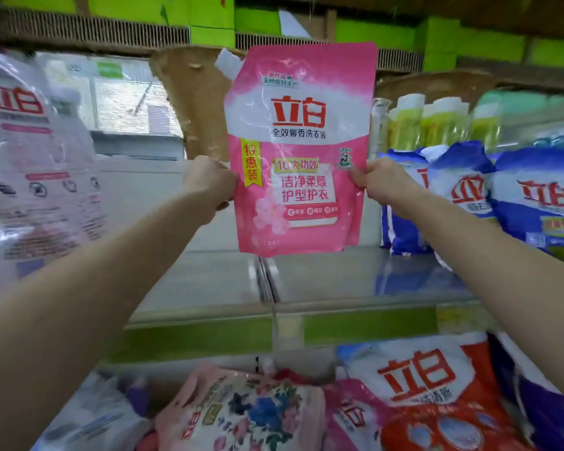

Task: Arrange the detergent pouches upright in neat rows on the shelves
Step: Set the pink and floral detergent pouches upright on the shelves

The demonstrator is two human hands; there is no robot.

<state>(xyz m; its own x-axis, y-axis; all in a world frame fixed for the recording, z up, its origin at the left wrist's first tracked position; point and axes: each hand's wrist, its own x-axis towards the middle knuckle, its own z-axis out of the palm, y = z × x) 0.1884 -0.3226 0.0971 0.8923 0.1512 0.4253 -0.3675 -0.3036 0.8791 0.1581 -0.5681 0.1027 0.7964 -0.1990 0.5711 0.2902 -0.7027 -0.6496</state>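
A pink and white detergent pouch (298, 151) with red lettering hangs upright in the air, its bottom edge just above the grey shelf (355, 281). My left hand (209, 183) pinches its left edge at mid height. My right hand (381, 182) pinches its right edge at the same height. The pouch's white spout points up and left. Behind the pouch the shelf's back panel is hidden.
Blue and white detergent bags (463, 190) stand on the right of the shelf, with yellow-green bottles (437, 125) behind them. A pale pouch (30, 157) is close on the left. Below the green shelf edge strip (192, 340) lie more pink, red and floral pouches (420, 385).
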